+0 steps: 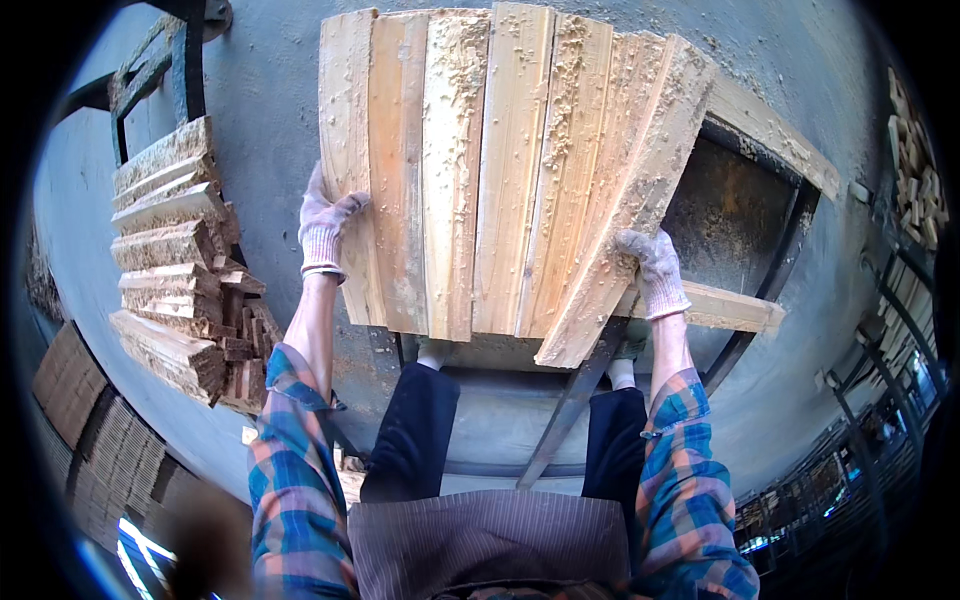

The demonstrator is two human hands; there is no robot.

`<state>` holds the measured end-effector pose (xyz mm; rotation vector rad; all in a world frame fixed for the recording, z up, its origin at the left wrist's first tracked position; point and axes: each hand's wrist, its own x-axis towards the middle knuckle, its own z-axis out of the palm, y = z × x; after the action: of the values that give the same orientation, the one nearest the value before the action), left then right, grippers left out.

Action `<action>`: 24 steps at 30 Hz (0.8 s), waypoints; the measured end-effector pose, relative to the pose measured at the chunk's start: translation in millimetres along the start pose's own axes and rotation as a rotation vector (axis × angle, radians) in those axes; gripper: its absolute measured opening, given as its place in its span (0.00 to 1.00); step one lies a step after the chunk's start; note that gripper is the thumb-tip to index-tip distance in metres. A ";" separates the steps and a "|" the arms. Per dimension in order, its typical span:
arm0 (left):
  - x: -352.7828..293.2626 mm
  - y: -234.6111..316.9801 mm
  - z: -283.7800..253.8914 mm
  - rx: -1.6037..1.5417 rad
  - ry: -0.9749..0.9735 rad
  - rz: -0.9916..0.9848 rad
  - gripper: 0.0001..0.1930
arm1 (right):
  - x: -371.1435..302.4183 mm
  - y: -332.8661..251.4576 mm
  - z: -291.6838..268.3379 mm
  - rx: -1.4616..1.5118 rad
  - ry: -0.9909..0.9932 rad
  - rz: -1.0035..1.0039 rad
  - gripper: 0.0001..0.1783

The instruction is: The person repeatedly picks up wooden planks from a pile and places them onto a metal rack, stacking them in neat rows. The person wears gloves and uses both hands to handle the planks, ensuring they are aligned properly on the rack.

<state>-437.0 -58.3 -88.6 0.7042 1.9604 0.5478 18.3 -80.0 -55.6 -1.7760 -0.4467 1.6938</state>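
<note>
In front of me a row of rough wooden boards point(453, 150) lies side by side, sprinkled with sawdust and shavings. My gloved left hand point(324, 228) grips the outer edge of the leftmost board point(346, 110), its thumb bent over the top. At the other end, my gloved right hand point(655, 270) closes around the edge of a slanted board point(630, 210), whose near end sticks out past the others. That board partly overlaps the one beside it. The fingertips under both edges are hidden.
Below the row stands a dark metal frame point(780, 250) with two wooden strips point(715, 305) across its right side. A stack of rough wood pieces point(165, 260) is at the left. Shelves of wood point(915, 180) line the far right, and brown stacked panels point(110, 440) the lower left.
</note>
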 end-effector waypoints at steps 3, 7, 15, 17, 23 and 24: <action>-20.4 34.1 10.0 0.134 0.024 -0.036 0.31 | -19.0 -23.9 27.3 -0.144 0.052 -0.276 0.47; 11.2 -31.4 -14.3 0.197 -0.061 0.251 0.18 | -26.8 -14.2 78.3 -1.148 0.545 -0.326 0.68; 14.9 29.0 16.0 0.275 0.039 -0.147 0.19 | -25.3 -28.5 23.5 -0.944 0.392 -0.312 0.73; 31.2 -12.3 -10.8 0.241 0.012 -0.030 0.20 | -29.2 -43.1 9.3 -0.802 0.394 -0.271 0.71; 32.5 -13.3 8.1 0.129 0.077 -0.040 0.25 | 11.2 -30.7 -35.3 -1.000 0.470 -0.304 0.67; 23.7 5.1 26.1 0.122 0.072 -0.053 0.25 | 13.4 -24.5 -38.5 -0.966 0.444 -0.339 0.68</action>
<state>-421.6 -36.4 -112.1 0.7144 2.0871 0.4296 61.8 -61.4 -51.1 -2.4443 -1.4206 0.8136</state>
